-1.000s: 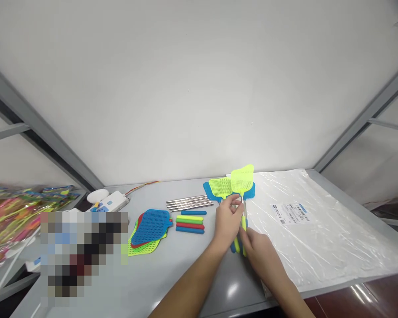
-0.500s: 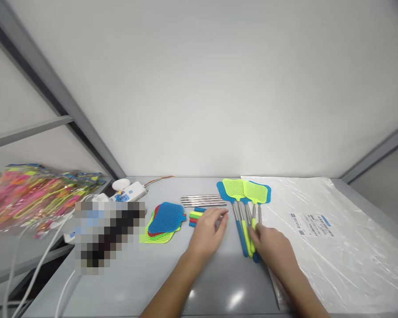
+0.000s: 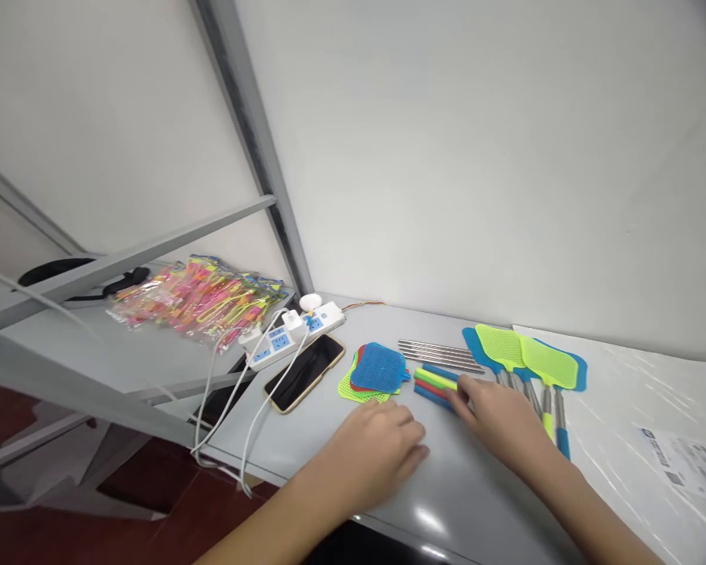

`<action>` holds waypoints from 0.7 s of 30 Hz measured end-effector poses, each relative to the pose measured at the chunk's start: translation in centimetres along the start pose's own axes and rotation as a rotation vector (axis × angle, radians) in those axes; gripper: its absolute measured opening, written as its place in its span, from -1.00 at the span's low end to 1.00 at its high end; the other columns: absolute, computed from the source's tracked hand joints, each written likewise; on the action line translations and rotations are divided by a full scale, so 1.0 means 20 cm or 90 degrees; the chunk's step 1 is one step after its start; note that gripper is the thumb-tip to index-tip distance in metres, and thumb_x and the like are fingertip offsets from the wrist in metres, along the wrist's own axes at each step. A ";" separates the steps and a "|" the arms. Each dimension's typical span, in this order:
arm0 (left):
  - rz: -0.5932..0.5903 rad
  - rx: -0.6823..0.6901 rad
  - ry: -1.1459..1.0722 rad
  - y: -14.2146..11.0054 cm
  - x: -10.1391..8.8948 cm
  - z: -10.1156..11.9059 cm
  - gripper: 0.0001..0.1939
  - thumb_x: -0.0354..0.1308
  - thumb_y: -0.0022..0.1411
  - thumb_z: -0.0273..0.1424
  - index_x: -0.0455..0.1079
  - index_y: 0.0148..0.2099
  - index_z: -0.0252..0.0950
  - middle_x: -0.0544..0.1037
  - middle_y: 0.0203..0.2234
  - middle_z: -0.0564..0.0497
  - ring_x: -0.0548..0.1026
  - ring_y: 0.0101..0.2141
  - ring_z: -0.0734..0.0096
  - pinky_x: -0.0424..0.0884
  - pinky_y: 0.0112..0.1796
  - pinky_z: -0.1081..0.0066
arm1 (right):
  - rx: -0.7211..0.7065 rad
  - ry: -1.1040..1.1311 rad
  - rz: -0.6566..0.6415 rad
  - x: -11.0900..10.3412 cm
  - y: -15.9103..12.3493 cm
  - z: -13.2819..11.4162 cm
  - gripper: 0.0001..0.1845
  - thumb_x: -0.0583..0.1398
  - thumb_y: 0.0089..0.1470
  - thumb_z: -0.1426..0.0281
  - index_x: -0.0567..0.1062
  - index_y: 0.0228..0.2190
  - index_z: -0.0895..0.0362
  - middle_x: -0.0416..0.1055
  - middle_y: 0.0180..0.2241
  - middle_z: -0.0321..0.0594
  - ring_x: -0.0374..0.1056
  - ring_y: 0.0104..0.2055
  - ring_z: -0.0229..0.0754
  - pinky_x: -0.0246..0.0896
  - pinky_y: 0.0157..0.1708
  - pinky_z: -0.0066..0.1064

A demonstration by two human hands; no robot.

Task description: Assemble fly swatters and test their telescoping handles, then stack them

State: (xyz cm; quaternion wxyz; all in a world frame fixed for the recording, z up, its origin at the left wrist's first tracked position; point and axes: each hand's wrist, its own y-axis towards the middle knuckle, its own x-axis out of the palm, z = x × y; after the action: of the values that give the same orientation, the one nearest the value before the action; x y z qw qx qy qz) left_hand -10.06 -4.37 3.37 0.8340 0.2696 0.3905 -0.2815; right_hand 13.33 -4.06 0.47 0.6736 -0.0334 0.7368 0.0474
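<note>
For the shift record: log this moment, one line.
right hand: at loose grips, hold unclear | left hand: near stacked heads, grasp unclear | metal rods: behind grips | assembled swatters: right of rods

- Even, whitish light washed the pale wall (image 3: 447, 157).
- Glare spotted the gray tabletop (image 3: 464, 502) near its front edge; metal rods (image 3: 441, 357) glinted.
- White streaks shone across the plastic bag (image 3: 612, 408), its label (image 3: 685, 463) too blurred to read.
- The right hand (image 3: 497, 408) looked slightly soft.
- Wide-angle distortion slanted the gray post (image 3: 256, 133).
</note>
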 end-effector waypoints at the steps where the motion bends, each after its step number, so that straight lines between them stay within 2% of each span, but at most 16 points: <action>1: -0.007 0.005 -0.003 -0.01 -0.02 0.01 -0.84 0.09 0.29 -0.34 0.48 -0.31 -0.18 0.52 -0.46 -0.03 0.47 -0.37 0.22 0.29 -0.29 0.33 | -0.011 0.008 -0.003 0.01 0.00 -0.01 -0.66 -0.04 0.26 0.18 0.34 -0.45 0.06 0.49 -0.49 -0.17 0.42 -0.45 -0.03 -0.20 -0.57 -0.36; 2: 0.023 -0.010 -0.011 -0.03 -0.04 0.00 -0.81 0.05 0.31 -0.35 0.48 -0.30 -0.17 0.52 -0.47 -0.02 0.46 -0.39 0.25 0.29 -0.32 0.36 | -0.018 0.018 -0.008 0.03 0.00 -0.02 -0.65 -0.05 0.27 0.17 0.33 -0.46 0.06 0.49 -0.48 -0.17 0.42 -0.44 -0.03 -0.20 -0.57 -0.36; 4: 0.172 -0.091 0.021 -0.06 -0.06 -0.10 -0.82 0.04 0.32 -0.36 0.48 -0.25 -0.17 0.53 -0.41 -0.04 0.46 -0.35 0.22 0.29 -0.27 0.34 | -0.022 0.035 -0.022 0.06 -0.02 -0.01 -0.63 -0.07 0.27 0.16 0.31 -0.47 0.06 0.50 -0.47 -0.17 0.43 -0.44 -0.03 -0.20 -0.57 -0.37; 6: 0.296 -0.187 0.097 -0.08 -0.05 -0.26 -0.79 0.10 0.28 -0.31 0.46 -0.06 -0.17 0.53 -0.17 -0.13 0.43 -0.12 0.06 0.26 -0.08 0.20 | -0.016 0.044 -0.031 0.08 -0.03 0.01 -0.63 -0.06 0.26 0.16 0.31 -0.48 0.06 0.49 -0.48 -0.17 0.42 -0.46 -0.04 -0.19 -0.58 -0.38; 8: 0.332 -0.228 0.165 -0.08 -0.01 -0.40 -0.63 0.12 0.25 -0.29 0.37 0.09 -0.21 0.42 0.04 -0.22 0.33 0.06 -0.05 0.11 0.08 0.03 | -0.011 0.047 -0.035 0.10 -0.05 0.03 -0.64 -0.05 0.25 0.16 0.30 -0.49 0.06 0.48 -0.50 -0.19 0.41 -0.49 -0.05 -0.19 -0.58 -0.39; 11: 0.292 -0.243 0.245 -0.04 0.05 -0.52 -0.59 0.07 0.28 -0.27 0.30 0.14 -0.25 0.37 0.09 -0.27 0.30 0.12 -0.07 -0.08 0.16 -0.16 | -0.013 0.052 -0.022 0.11 -0.06 0.04 -0.64 -0.05 0.25 0.15 0.31 -0.48 0.05 0.48 -0.51 -0.23 0.41 -0.48 -0.05 -0.19 -0.58 -0.41; 13: 0.272 -0.247 0.268 0.00 0.06 -0.51 -0.62 0.04 0.31 -0.29 0.31 0.13 -0.27 0.38 0.08 -0.27 0.33 0.10 -0.06 -0.14 0.16 -0.24 | -0.016 0.052 -0.010 0.11 -0.06 0.04 -0.64 -0.05 0.26 0.16 0.31 -0.47 0.05 0.47 -0.51 -0.26 0.42 -0.47 -0.05 -0.18 -0.57 -0.41; 16: 0.260 -0.233 0.266 -0.01 0.01 -0.41 -0.64 0.00 0.34 -0.32 0.30 0.13 -0.27 0.35 0.11 -0.26 0.30 0.12 -0.05 -0.09 0.17 -0.25 | -0.026 0.051 0.002 0.13 -0.07 0.04 -0.64 -0.05 0.27 0.17 0.31 -0.48 0.05 0.47 -0.51 -0.28 0.44 -0.47 -0.06 -0.14 -0.57 -0.40; 18: 0.240 -0.176 0.190 -0.09 -0.03 -0.31 -0.69 -0.01 0.35 -0.36 0.32 0.11 -0.22 0.40 0.07 -0.17 0.32 0.11 0.04 0.12 0.14 -0.11 | -0.035 0.053 0.008 0.15 -0.07 0.04 -0.65 -0.06 0.28 0.18 0.31 -0.47 0.05 0.47 -0.51 -0.29 0.45 -0.46 -0.07 -0.11 -0.56 -0.39; 19: 0.208 -0.140 0.116 -0.16 -0.03 -0.25 -0.73 0.01 0.35 -0.39 0.35 0.07 -0.18 0.44 0.03 -0.12 0.38 0.06 0.12 0.28 0.08 0.04 | -0.040 0.056 0.013 0.16 -0.07 0.04 -0.65 -0.06 0.28 0.18 0.31 -0.47 0.05 0.46 -0.51 -0.29 0.45 -0.46 -0.08 -0.08 -0.55 -0.39; 21: 0.337 -0.065 -0.002 -0.33 0.01 -0.16 -0.78 0.07 0.33 -0.38 0.41 0.00 -0.15 0.50 -0.06 -0.08 0.46 -0.07 0.20 0.43 -0.07 0.20 | -0.049 0.063 0.029 0.17 -0.08 0.04 -0.65 -0.06 0.29 0.20 0.30 -0.48 0.05 0.45 -0.51 -0.28 0.44 -0.46 -0.11 -0.04 -0.52 -0.38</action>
State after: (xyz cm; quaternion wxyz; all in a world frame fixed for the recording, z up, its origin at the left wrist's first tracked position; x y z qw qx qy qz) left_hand -16.02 -6.91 -0.05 0.8915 0.3198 0.3191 -0.0340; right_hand 13.94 -5.44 -3.06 0.6334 -0.0450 0.7673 0.0896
